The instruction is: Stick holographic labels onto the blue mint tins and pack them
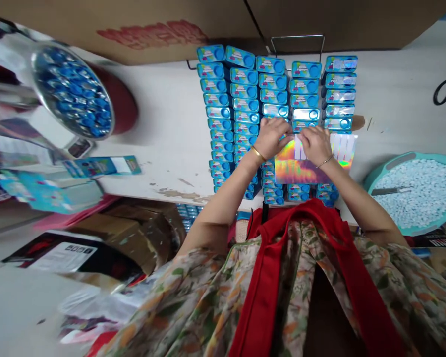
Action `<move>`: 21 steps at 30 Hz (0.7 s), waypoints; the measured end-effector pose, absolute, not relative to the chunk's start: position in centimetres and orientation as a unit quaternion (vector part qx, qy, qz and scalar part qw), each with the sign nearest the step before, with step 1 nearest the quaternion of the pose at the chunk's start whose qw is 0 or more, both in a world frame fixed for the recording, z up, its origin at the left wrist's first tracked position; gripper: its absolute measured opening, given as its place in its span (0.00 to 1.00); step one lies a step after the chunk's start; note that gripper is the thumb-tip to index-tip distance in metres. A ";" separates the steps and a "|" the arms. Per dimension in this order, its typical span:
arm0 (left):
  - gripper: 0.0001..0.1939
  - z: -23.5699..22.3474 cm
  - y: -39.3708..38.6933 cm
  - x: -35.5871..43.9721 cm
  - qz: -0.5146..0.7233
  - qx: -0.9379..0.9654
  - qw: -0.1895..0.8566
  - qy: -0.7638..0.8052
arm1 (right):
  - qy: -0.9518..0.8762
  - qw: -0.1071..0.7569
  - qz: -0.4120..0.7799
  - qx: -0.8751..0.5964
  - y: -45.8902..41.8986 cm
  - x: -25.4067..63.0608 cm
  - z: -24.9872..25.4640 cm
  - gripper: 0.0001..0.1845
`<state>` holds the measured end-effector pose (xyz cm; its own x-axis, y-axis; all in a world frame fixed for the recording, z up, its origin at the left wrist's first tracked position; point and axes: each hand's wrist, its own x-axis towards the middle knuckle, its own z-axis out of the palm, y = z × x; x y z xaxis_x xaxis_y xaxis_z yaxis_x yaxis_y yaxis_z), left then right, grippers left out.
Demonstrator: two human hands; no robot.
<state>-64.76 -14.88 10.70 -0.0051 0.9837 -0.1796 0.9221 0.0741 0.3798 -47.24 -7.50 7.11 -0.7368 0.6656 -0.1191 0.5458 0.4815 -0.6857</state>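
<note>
Left hand [273, 137] and right hand [315, 144] met, fingers narrowed, at shiny sheet [301, 171], grip unclear; sheet seemed light, bendy, slippery; edges suited holding.

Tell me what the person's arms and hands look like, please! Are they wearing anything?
The left hand has no glove, and a smooth gold-coloured bracelet circles that wrist. The right hand is gloveless too, with a thinner bracelet. Both forearms are bare below leafy sleeves patterned in orange and green.
</note>
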 end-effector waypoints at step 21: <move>0.18 16.1 -20.2 -58.3 0.537 0.363 0.267 0.713 | -0.747 0.270 0.490 -0.359 -9.4 -43.4 8.0 0.38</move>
